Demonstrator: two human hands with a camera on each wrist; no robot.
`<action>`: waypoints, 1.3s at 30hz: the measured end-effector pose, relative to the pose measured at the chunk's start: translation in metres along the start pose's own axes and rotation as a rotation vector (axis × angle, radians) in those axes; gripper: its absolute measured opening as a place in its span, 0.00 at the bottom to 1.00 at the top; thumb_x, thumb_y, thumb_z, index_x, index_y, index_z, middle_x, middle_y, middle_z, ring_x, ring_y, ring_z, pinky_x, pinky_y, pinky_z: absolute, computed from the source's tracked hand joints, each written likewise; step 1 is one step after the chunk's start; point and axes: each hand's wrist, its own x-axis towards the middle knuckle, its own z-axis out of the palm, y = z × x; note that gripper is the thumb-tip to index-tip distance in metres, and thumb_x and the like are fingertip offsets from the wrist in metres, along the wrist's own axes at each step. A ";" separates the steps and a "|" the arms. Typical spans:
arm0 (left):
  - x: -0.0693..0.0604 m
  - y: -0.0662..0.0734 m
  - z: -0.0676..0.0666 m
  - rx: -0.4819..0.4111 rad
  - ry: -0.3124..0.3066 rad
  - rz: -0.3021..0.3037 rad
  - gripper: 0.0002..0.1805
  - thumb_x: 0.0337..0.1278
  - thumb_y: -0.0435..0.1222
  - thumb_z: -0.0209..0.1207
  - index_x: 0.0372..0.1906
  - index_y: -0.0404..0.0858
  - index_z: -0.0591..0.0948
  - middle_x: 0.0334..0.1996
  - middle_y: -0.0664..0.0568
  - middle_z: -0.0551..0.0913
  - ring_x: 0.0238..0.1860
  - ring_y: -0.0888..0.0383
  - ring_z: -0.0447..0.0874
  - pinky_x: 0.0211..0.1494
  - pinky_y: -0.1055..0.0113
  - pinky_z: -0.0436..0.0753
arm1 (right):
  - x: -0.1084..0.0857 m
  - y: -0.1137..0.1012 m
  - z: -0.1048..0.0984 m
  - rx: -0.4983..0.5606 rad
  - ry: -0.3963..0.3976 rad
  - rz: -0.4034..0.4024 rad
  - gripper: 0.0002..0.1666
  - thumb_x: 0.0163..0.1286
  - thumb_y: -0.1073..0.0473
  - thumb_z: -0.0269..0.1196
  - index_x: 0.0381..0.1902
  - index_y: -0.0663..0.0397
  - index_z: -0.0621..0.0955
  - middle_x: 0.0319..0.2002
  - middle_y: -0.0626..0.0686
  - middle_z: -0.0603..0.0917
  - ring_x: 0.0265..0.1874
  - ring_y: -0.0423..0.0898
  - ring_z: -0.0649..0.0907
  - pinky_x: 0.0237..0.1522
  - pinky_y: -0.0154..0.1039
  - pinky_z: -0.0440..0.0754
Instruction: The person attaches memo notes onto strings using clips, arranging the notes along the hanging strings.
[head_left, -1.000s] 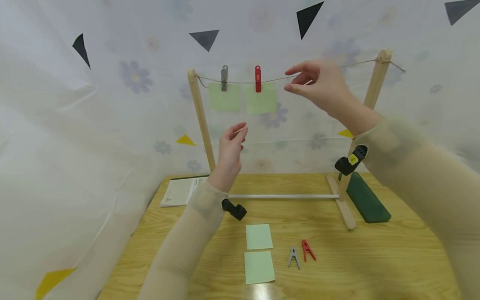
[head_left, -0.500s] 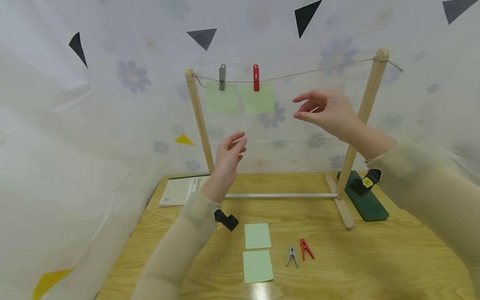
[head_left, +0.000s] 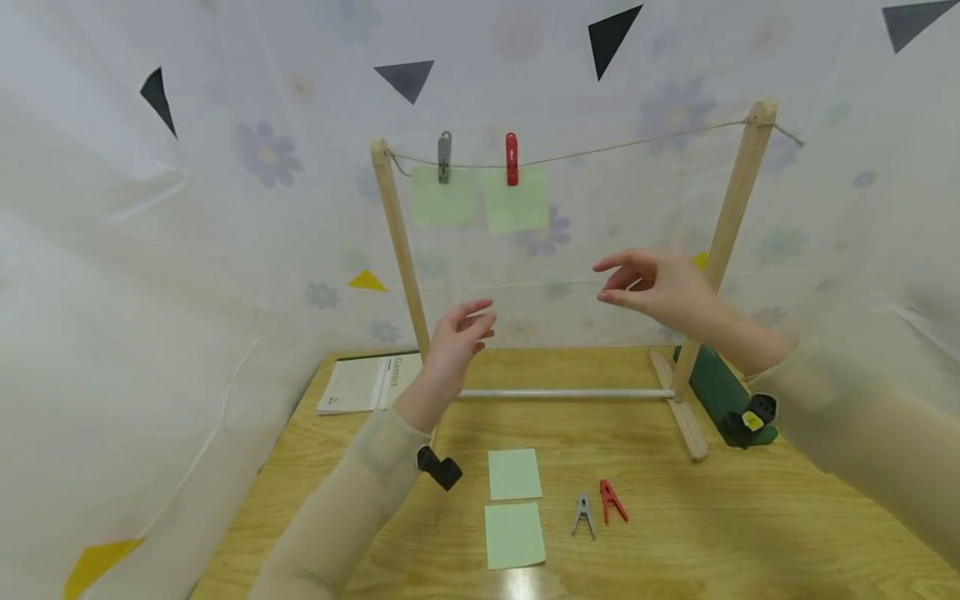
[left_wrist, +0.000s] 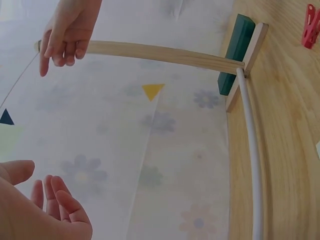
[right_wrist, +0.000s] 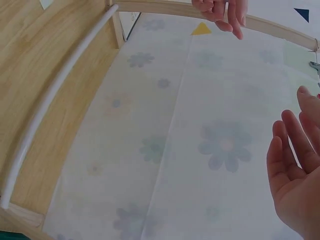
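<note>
Two pale green paper squares hang from a string [head_left: 600,151]: the left square [head_left: 442,207] under a grey clothespin [head_left: 444,158], the right square [head_left: 517,208] under a red clothespin [head_left: 512,160]. Below them in the head view, my left hand [head_left: 454,342] hovers with loosely bent fingers, holding nothing. My right hand [head_left: 660,287] is in the air below the string, its thumb and fingers apart with nothing between them. On the table lie two more green squares, one farther back [head_left: 514,473] and one nearer [head_left: 514,535]. Beside them are a grey clothespin [head_left: 583,515] and a red clothespin [head_left: 612,502].
The string runs between a left wooden post [head_left: 401,242] and a right wooden post [head_left: 731,225]. A white rod [head_left: 562,393] joins them low down. A notepad [head_left: 360,385] lies at the back left, and a dark green case [head_left: 720,392] lies behind the right foot.
Both hands have come down, the right one from string height to well below it and slightly to the right. The hanging squares and the things on the table have stayed in place.
</note>
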 end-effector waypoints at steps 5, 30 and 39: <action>-0.004 -0.012 -0.003 0.034 -0.020 -0.020 0.19 0.70 0.37 0.58 0.63 0.41 0.77 0.56 0.44 0.81 0.43 0.58 0.79 0.45 0.68 0.74 | -0.011 0.012 0.007 -0.021 -0.033 -0.003 0.21 0.67 0.53 0.68 0.57 0.50 0.81 0.40 0.54 0.88 0.35 0.41 0.86 0.37 0.29 0.81; -0.022 -0.078 -0.013 0.192 -0.145 -0.131 0.21 0.69 0.38 0.59 0.64 0.41 0.76 0.57 0.42 0.80 0.52 0.52 0.82 0.64 0.51 0.76 | -0.066 0.063 0.059 0.139 -0.156 0.044 0.21 0.67 0.60 0.67 0.57 0.55 0.80 0.37 0.51 0.87 0.34 0.42 0.87 0.36 0.35 0.85; -0.031 -0.100 -0.017 0.225 -0.189 -0.143 0.22 0.69 0.35 0.58 0.65 0.34 0.74 0.54 0.37 0.81 0.54 0.41 0.80 0.61 0.46 0.76 | -0.086 0.083 0.080 0.178 -0.183 0.050 0.21 0.65 0.62 0.68 0.56 0.58 0.80 0.35 0.49 0.86 0.33 0.41 0.86 0.35 0.35 0.84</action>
